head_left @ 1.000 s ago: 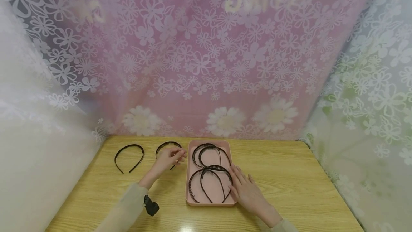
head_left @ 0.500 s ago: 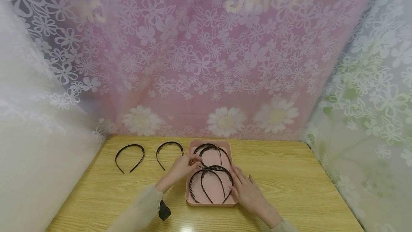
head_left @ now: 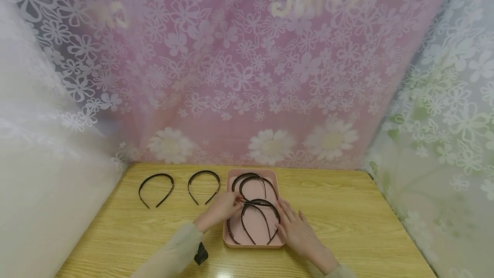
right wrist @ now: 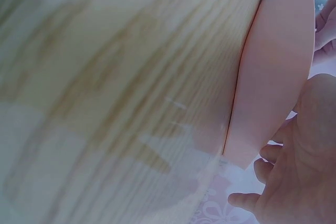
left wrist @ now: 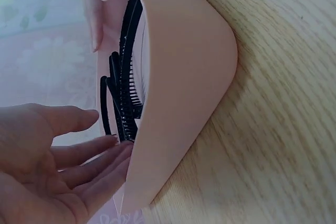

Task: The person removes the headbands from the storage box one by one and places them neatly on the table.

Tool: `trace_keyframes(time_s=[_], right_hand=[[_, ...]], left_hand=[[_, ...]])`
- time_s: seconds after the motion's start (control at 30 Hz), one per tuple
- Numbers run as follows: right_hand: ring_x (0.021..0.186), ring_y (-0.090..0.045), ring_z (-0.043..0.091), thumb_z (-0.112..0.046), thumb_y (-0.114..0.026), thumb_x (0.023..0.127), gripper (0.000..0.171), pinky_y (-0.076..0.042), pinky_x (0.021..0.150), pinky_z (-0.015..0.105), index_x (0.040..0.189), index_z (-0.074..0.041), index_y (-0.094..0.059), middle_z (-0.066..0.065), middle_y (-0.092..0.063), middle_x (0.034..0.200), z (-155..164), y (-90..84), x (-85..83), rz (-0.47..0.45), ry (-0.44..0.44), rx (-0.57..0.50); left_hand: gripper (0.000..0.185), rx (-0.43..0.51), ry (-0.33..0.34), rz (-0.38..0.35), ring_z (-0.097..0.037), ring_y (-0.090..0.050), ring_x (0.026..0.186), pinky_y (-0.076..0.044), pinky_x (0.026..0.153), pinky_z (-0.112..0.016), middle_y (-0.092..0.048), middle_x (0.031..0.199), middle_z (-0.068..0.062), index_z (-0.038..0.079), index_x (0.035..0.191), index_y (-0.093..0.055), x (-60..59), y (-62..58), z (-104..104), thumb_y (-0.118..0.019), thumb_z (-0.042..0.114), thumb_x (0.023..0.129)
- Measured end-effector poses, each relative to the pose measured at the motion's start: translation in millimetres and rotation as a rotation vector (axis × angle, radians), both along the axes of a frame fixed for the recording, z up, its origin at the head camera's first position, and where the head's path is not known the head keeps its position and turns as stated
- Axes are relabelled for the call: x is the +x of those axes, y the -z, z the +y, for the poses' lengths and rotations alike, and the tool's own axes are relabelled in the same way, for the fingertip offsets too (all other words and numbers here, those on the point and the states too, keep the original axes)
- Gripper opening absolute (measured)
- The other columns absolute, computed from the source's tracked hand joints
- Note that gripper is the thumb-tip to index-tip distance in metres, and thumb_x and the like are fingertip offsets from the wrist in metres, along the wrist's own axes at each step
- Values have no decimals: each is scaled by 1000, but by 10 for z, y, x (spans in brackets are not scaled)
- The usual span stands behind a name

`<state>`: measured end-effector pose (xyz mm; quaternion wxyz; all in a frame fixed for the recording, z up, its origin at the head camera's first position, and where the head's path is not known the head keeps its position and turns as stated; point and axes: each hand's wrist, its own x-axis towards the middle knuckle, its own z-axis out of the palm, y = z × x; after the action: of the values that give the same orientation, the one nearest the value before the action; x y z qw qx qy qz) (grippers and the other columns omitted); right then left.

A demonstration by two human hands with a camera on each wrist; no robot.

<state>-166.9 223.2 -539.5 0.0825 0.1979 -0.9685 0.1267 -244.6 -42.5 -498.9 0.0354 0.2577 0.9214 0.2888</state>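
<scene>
Lower centre: left hand (head_left: 221,209), fingers loose, touches bands (head_left: 261,202); right hand (head_left: 299,233), fingers straight, touches tray (head_left: 254,246); blurred lettering (head_left: 283,1) upper right.

The pink tray (left wrist: 181,72) looks like smooth, matt plastic; the black headbands (left wrist: 125,61) in it, toothed plastic. The tabletop (head_left: 347,209) shows wood grain (glossy at its near edge), and the far curtain (head_left: 231,63) seems thin and smooth.
</scene>
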Motion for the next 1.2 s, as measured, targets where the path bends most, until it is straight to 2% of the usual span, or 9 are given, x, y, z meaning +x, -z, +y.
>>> trace_keyframes(time_s=[0.13,0.23,0.3,0.5,0.63,0.77,0.87,0.97,1.2], right_hand=[[148,-34,36,-25,-56,105,59,-33,110,69,156,-1,-37,17,-32,163,-2,8,-2,15,-1,2],[146,-37,37,-26,-57,104,59,-35,108,69,154,0,-40,17,-35,161,12,54,-16,57,-10,2],[146,-38,36,-27,-58,104,59,-37,106,68,154,-1,-40,16,-36,161,28,103,-37,89,-16,3],[147,-37,33,-29,-57,105,60,-37,107,68,156,-4,-38,13,-34,163,50,153,-70,90,-18,8],[144,-40,35,-28,-59,104,59,-40,104,68,154,-2,-42,14,-37,161,57,170,-67,140,-33,4],[143,-41,39,-26,-58,104,58,-38,104,69,153,1,-42,18,-38,159,29,87,-35,116,-38,3],[144,-39,39,-25,-57,104,58,-35,107,70,153,1,-41,18,-37,160,12,25,-12,73,-33,-5],[145,-38,39,-25,-56,105,58,-34,107,70,154,1,-39,18,-35,161,7,1,-1,55,-30,-6],[145,-38,37,-28,-53,106,61,-38,103,70,159,-6,-32,16,-34,162,42,85,-22,130,-57,-4]], left_hand=[[12,-94,-4,50,-17,-62,68,-48,58,-26,-68,81,-6,2,101,-71,24,-9,8,-69,13,96],[13,-158,-9,83,-14,-55,61,-43,54,-27,-64,74,-4,3,95,-70,30,3,12,-72,16,95],[15,-181,-11,97,-13,-56,62,-45,56,-27,-65,76,-3,3,96,-70,28,22,11,-73,18,95],[15,-211,5,128,-19,-64,71,-51,62,-30,-69,83,-4,5,95,-70,31,37,4,-76,19,93],[10,-170,23,93,-20,-66,77,-54,67,-32,-71,89,-5,7,98,-72,21,43,-9,-77,12,91],[16,-89,45,74,-23,-69,88,-57,76,-36,-73,96,-6,7,105,-72,11,60,-27,-77,7,90],[18,-18,60,63,-23,-70,91,-57,76,-34,-74,101,-7,8,110,-73,3,64,-36,-74,5,92],[20,41,68,19,-21,-71,91,-57,73,-30,-74,103,-7,10,114,-73,-10,55,-50,-70,4,95],[23,134,93,-103,-20,-70,89,-56,69,-28,-74,104,-9,12,119,-73,-53,51,-96,-67,7,98]])
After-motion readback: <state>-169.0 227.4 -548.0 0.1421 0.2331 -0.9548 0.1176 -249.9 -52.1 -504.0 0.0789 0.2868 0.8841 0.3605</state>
